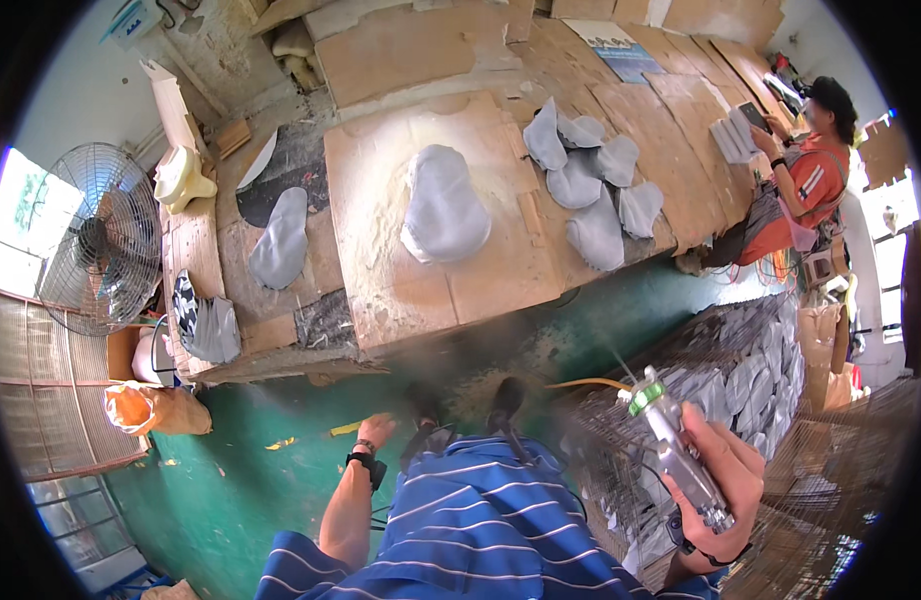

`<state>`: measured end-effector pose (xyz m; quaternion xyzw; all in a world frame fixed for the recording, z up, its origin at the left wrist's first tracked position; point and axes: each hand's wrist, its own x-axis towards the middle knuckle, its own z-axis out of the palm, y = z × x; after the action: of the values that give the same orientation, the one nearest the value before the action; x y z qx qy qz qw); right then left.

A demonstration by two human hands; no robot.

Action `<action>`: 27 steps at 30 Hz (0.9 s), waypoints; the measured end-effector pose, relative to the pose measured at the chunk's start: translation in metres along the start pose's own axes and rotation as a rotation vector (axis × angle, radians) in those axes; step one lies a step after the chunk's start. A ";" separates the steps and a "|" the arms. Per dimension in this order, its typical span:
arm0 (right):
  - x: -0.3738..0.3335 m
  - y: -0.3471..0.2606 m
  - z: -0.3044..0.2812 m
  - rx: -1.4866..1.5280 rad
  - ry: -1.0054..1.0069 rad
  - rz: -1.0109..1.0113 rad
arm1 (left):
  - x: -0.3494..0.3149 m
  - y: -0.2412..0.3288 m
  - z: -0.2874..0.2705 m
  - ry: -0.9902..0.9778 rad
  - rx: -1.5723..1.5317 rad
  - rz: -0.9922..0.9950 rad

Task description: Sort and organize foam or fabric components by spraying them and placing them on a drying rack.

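Blue striped cloth, the person's own shirt (471, 525), fills the lower edge, with the two hands well apart on either side of it. The right hand (726, 480) is clamped around a metal spray gun (676, 440), its green-ringed nozzle end tipped up and away from the body — presumably so that anything leaving it goes toward the bench, not the clothes. The left hand (378, 430) hangs low over the green floor (241, 490); nothing shows in it, and it is too small and foreshortened to tell whether its fingers are spread or curled.

Beyond the feet, a large grey piece (446, 205) lies flat on a cardboard sheet (506, 255) on the bench, ringed by pale crust (old overspray, perhaps, which the cardboard would keep off the bench). A slimmer grey piece (281, 240) lies to its left, and a loose cluster of grey pieces (576, 185) to its right, some overlapping so that their outlines are cut short.

Many more cover wire racks (821, 480) at the right, probably spread for air — the hand and gun hide part of them. A yellow hose (586, 382) runs behind the gun; where it joins cannot be seen. Farther right, a co-worker (806, 190) holds something dark, hard to make out.
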<state>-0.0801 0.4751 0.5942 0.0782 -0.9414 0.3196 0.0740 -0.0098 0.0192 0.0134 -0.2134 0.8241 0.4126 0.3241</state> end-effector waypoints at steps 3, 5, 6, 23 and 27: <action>-0.012 0.005 -0.009 0.010 -0.050 -0.002 | 0.007 0.024 -0.006 0.148 0.072 0.162; -0.022 0.011 -0.012 0.027 -0.079 0.023 | 0.007 0.052 -0.015 0.183 -0.033 0.166; -0.026 0.014 -0.014 0.031 -0.098 0.052 | 0.006 0.071 -0.019 0.198 -0.059 0.163; -0.049 0.064 -0.022 0.209 -0.108 -0.041 | 0.033 0.394 -0.097 0.748 -0.373 0.761; -0.063 0.074 -0.026 0.161 -0.054 -0.003 | 0.077 0.421 -0.117 0.610 0.418 0.923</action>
<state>-0.0307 0.5552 0.5593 0.0938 -0.9142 0.3919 0.0425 -0.3662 0.1558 0.2393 0.1266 0.9515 0.2597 -0.1053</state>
